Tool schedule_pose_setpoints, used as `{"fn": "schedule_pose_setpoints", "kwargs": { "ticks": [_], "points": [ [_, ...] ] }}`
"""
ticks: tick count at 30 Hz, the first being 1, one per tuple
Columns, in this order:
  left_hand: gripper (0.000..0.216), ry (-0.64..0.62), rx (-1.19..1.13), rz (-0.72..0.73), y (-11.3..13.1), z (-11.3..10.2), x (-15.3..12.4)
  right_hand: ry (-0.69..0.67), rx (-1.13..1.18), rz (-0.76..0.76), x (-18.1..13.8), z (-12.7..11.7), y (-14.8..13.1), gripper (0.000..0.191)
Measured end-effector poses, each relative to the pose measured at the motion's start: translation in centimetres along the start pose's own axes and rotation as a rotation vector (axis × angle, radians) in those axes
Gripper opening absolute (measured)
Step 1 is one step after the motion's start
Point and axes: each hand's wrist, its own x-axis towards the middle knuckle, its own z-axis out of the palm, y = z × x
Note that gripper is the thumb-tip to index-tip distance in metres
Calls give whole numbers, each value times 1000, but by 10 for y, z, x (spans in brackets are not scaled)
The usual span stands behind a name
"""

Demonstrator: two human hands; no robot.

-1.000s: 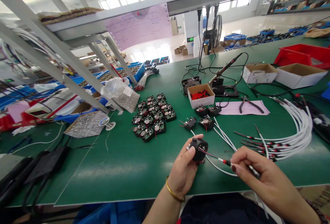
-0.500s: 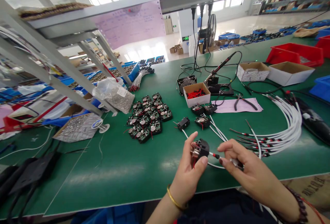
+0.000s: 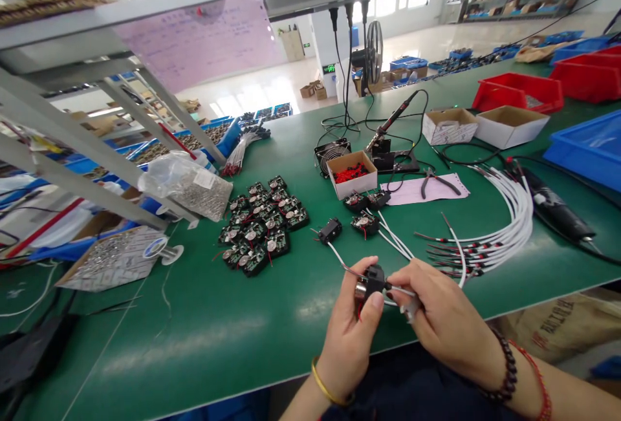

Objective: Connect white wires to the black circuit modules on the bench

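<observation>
Between the thumb and fingers of my left hand (image 3: 352,324) is a small black motor housing (image 3: 373,280), with a silvery motor and a thin red wire on its near side. My right hand (image 3: 444,308) pinches a white cable (image 3: 402,290) close against the housing's right side. The cable's dark end meets the housing; whether it is seated inside I cannot tell. Just beyond my hands lie a black housing with a cable (image 3: 330,230) and another open housing (image 3: 365,224). To the left sits a cluster of similar black housings (image 3: 264,220) with green boards.
A box of red and black parts (image 3: 352,178) stands behind my hands, near a soldering iron (image 3: 395,117) in its stand. Pliers (image 3: 439,185) lie on pink paper. Right of these are a bundle of white cables (image 3: 514,214) and a black electric screwdriver (image 3: 553,204).
My right hand has closed in on the housing, and the cable end that was apart from it now meets its side. The view has shifted to the right.
</observation>
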Motion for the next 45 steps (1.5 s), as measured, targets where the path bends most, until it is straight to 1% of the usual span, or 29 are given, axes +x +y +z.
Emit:
{"fn": "schedule_pose_setpoints", "kwargs": {
  "ticks": [2, 3, 5, 8, 10, 11, 13, 18, 21, 23, 24, 26, 30, 32, 34, 38, 42, 45],
  "points": [
    [52, 9, 76, 49, 3, -1, -1, 10, 3, 10, -2, 2, -1, 15],
    [50, 9, 109, 74, 4, -2, -1, -7, 33, 42, -2, 2, -1, 16],
    [48, -3, 165, 122, 6, -3, -2, -85, 142, 155, -1, 1, -2, 19],
    [45, -21, 213, 169, 8, -4, -4, -233, 320, 344, 2, -3, -1, 32],
    [45, -13, 213, 166, 9, -2, -6, -279, 381, 392, 4, -4, -1, 39],
    [46, 0, 206, 157, 8, -1, -7, -282, 386, 387, 5, -4, -1, 40],
    [48, 38, 193, 129, 7, 3, -9, -258, 331, 325, 6, -3, -2, 37],
    [51, 104, 148, 88, 3, 8, -9, -130, 75, 94, 2, 4, -3, 17],
    [49, 116, 115, 105, 2, 8, -9, -76, -50, 4, 2, 7, -3, 20],
    [46, 111, 150, 143, 1, 7, -10, -75, -76, -8, 3, 8, -3, 21],
    [45, 99, 185, 174, 1, 7, -10, -83, -54, 10, 4, 8, -4, 22],
    [44, 67, 288, 264, 0, 4, -9, -132, 80, 110, 6, 7, -3, 26],
    [46, 18, 485, 450, 3, -3, -7, -343, 586, 447, 8, 3, 1, 50],
    [47, -11, 547, 491, 9, -10, -7, -411, 730, 523, 6, 1, 3, 59],
    [48, -44, 619, 499, 18, -17, -8, -412, 733, 495, 5, -2, 3, 61],
    [48, -94, 757, 494, 40, -27, -12, -395, 578, 301, 3, -11, -1, 50],
    [51, -118, 791, 510, 56, -27, -16, -391, 495, 138, 2, -19, 0, 44],
    [51, -119, 790, 523, 61, -22, -18, -400, 516, 98, 1, -19, 1, 39]
  ]
}}
